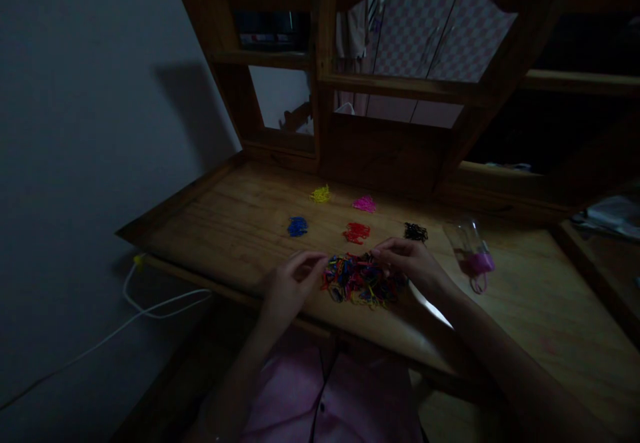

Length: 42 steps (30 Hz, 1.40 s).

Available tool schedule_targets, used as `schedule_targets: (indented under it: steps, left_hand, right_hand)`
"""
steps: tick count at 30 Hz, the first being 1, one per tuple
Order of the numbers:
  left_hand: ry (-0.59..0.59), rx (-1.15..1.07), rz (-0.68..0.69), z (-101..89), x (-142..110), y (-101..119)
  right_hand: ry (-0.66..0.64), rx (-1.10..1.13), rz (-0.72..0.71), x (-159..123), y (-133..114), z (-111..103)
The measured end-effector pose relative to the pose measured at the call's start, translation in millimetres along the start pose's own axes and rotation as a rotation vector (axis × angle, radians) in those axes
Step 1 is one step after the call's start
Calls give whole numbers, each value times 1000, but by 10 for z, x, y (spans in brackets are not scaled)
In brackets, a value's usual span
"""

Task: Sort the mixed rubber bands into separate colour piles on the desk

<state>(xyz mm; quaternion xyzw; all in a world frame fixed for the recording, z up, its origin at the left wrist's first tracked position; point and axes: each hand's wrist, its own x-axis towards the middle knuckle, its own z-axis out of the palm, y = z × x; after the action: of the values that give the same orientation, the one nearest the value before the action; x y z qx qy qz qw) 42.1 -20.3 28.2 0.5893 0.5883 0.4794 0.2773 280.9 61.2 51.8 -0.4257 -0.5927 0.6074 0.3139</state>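
A mixed pile of small, thin coloured pieces (pixel 357 279), wiry and loop-like, lies near the front edge of the wooden desk; their exact kind is too small and dark to tell. At its left edge is my left hand (pixel 296 283), thumb and forefinger pinched together. My right hand (pixel 407 263) reaches over its right side, fingertips also pinched. What either pinch holds, if anything, I cannot make out. Beyond the pile lie sorted heaps: blue (pixel 297 226), red (pixel 357 233), yellow (pixel 321 194), pink (pixel 365 203) and black (pixel 415 231), the last just beyond my right hand.
A clear bottle with a pink cap (pixel 480 262) lies on the desk (pixel 220 209) to the right. Wooden shelving (pixel 385 149) rises along the back edge. A white cable (pixel 160 306) hangs off the left, beside the wall.
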Motion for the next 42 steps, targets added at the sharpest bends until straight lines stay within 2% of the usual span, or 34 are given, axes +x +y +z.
schedule_targets:
  steps: [5,8,13,15,17,20,22,24,30,42]
  left_hand:
    - [-81,-1,200,422,10,240]
    - [-62,28,237,529,3,265]
    - [-36,81,232,421,-40,170]
    - [-56,113,225,353,-50,128]
    - [-70,135,226,306,-55,96]
    - [-45,143,233,278,-65,70]
    - [-22,149,226,278,-77,66]
    - [-10,158,214,280,-89,68]
    - [-26,161,213,279,-96,61]
    - [-17,179,211,274,-90,48]
  right_hand:
    - [-13,8,-8,-10,-11,26]
    - [-16,36,-11,-16,-12,26]
    - [56,153,-80,20,5,-27]
    - [79,110,-124,28,12,-34]
    - [97,-65,-207,21,17,-15]
    - [105,-455,-396,2,34,53]
    - [60,-645,-499,4,57,103]
    - [-7,-732,-557,22,89,141]
    - [-129,-835,-558,49,131,158]
    - [-160,-808,-580,36,95,141]
